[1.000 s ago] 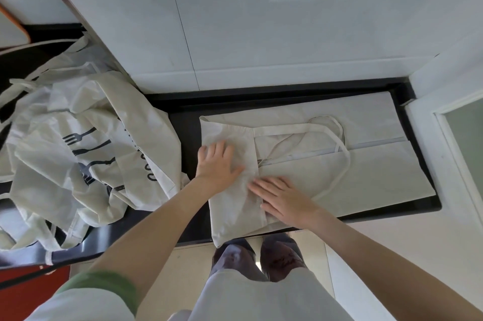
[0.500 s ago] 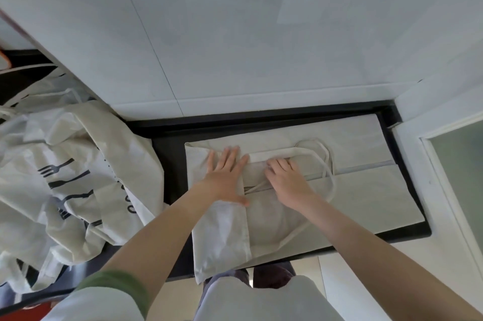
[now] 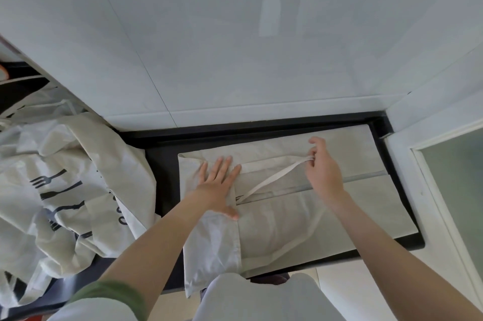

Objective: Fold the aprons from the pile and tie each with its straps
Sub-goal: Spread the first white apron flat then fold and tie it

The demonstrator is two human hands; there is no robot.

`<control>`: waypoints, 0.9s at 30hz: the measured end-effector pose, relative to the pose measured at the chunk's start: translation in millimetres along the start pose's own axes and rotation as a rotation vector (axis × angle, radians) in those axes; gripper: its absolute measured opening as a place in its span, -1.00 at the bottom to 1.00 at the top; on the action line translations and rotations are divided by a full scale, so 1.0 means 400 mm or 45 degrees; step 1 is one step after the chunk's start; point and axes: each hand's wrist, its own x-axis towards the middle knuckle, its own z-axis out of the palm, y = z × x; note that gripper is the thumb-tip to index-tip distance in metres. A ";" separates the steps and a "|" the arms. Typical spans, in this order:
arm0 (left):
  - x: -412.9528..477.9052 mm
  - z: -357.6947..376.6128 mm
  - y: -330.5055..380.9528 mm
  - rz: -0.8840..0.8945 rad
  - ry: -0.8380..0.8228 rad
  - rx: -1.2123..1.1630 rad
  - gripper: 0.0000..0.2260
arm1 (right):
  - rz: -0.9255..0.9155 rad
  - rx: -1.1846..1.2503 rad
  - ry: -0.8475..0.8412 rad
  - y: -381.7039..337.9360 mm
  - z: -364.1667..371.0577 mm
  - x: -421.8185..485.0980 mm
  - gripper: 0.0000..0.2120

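Across apron (image 3: 300, 226) fold edge, left hand (image 3: 217, 187) flat, right hand (image 3: 322, 171) pinching strap (image 3: 274, 178)

I see 1 black counter (image 3: 162, 171) running L to R along the white wall. 2 things lie on it: a flat folded apron (image 3: 339, 216) on the R, its near-L corner hanging over the front edge, w/ 1 strap (image 3: 274, 178) crossing its top diagonally; and a crumpled pile of aprons (image 3: 65, 163) on the L, black cutlery prints showing. Bare black strip btwn them.
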 end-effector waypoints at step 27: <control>0.065 -0.147 -0.042 -0.124 0.596 0.045 -0.73 | -0.492 -0.533 -0.726 -0.064 0.086 0.142 -0.17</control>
